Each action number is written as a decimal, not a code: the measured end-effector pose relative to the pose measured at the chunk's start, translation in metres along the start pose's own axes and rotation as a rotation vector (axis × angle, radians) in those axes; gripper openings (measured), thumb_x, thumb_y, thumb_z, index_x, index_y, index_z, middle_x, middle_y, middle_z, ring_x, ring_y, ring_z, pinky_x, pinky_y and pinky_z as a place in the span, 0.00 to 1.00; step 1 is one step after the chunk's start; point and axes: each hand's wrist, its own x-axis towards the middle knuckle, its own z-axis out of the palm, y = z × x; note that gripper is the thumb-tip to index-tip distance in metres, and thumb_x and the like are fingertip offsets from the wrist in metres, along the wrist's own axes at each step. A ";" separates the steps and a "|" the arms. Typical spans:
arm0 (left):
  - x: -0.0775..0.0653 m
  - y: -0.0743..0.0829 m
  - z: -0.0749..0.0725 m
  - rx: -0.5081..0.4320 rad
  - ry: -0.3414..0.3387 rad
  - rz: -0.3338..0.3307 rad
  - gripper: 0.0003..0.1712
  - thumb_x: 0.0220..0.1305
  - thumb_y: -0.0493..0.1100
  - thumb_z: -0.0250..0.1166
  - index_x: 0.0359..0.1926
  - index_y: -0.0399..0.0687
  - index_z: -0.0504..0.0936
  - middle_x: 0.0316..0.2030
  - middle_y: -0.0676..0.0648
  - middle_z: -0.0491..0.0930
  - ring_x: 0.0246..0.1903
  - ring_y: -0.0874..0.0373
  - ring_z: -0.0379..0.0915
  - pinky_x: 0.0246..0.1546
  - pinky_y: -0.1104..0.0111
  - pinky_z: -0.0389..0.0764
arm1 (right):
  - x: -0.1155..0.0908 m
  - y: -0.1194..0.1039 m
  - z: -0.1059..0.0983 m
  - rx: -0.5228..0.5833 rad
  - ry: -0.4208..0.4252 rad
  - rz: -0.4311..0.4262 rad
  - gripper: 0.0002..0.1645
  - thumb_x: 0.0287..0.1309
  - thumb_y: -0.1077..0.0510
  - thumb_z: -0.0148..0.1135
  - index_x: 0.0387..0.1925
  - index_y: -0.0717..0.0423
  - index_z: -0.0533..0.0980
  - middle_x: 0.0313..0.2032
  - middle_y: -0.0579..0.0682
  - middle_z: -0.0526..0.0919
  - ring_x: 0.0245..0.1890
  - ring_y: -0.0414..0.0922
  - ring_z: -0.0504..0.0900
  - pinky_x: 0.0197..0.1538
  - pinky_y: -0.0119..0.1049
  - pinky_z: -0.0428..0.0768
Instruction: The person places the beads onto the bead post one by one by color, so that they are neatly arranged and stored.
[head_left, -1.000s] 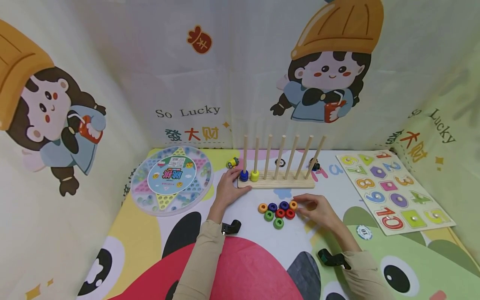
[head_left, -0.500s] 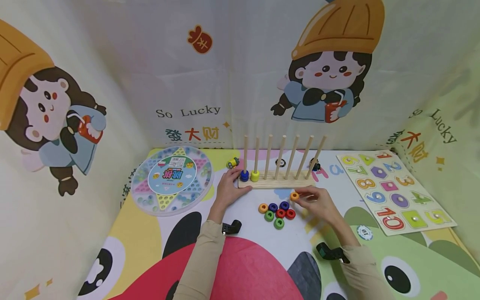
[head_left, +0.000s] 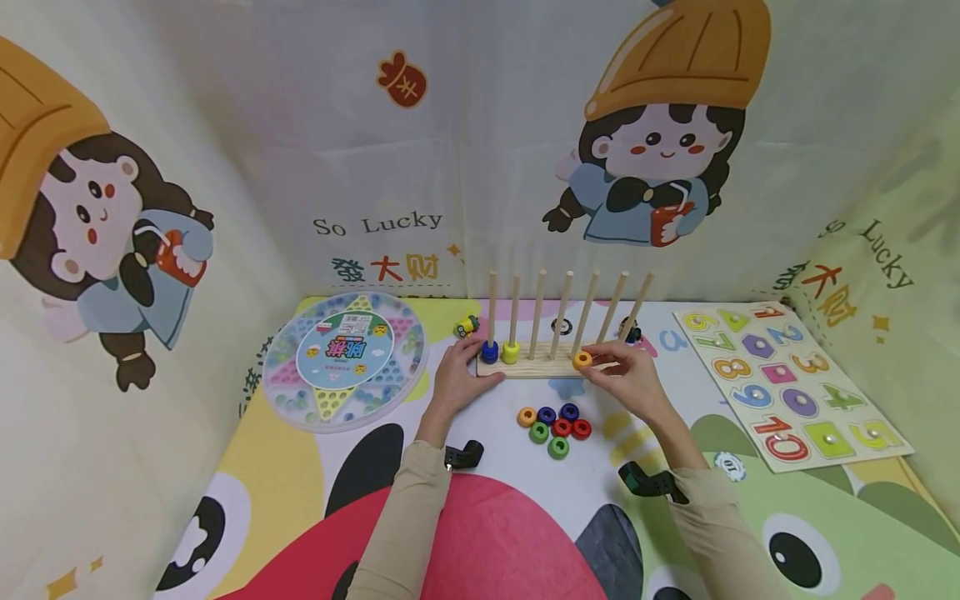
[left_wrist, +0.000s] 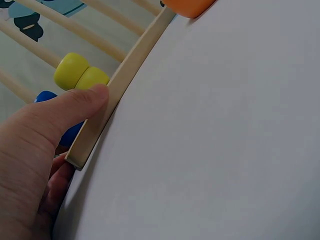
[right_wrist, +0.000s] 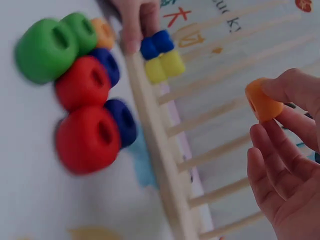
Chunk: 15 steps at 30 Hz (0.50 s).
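Orange rounded bead with a central hole, head view: pinched in the right hand, level with the middle pegs of a pale wooden base; whether it touches the wood, I cannot tell. Glossy blue beads and yellow beads sit on the two leftmost pegs. Nearer the person, a cluster of loose red, green, dark blue and orange beads lies on the printed tabletop.

Left wrist view: the left hand grips the base's end, thumb along the front edge beside the yellow beads; its fingers are partly hidden.

Right wrist view: thumb and fingertips close on the bead's sides, remaining fingers loosely bent. Judgement: light, hard, not fragile, slightly slippery; best held by the rounded sides, hole unobstructed.
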 end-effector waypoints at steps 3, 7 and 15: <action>0.001 -0.001 0.000 0.009 0.000 0.003 0.43 0.49 0.55 0.78 0.62 0.37 0.77 0.63 0.44 0.72 0.62 0.47 0.66 0.63 0.54 0.68 | 0.008 -0.010 0.002 -0.003 0.022 0.020 0.18 0.56 0.65 0.70 0.49 0.67 0.81 0.45 0.62 0.82 0.42 0.47 0.82 0.41 0.26 0.81; 0.001 -0.001 0.000 0.003 0.002 0.006 0.43 0.48 0.55 0.78 0.62 0.37 0.77 0.63 0.44 0.72 0.62 0.47 0.66 0.63 0.54 0.68 | 0.019 -0.027 0.007 -0.008 0.062 0.021 0.19 0.56 0.65 0.70 0.50 0.67 0.80 0.47 0.61 0.83 0.44 0.53 0.82 0.42 0.23 0.79; 0.001 -0.001 0.000 0.010 0.000 0.020 0.43 0.48 0.55 0.78 0.61 0.36 0.77 0.63 0.44 0.72 0.62 0.46 0.66 0.63 0.54 0.68 | 0.030 -0.088 0.017 0.032 0.181 -0.052 0.18 0.56 0.71 0.68 0.49 0.74 0.79 0.46 0.67 0.82 0.40 0.53 0.81 0.41 0.25 0.79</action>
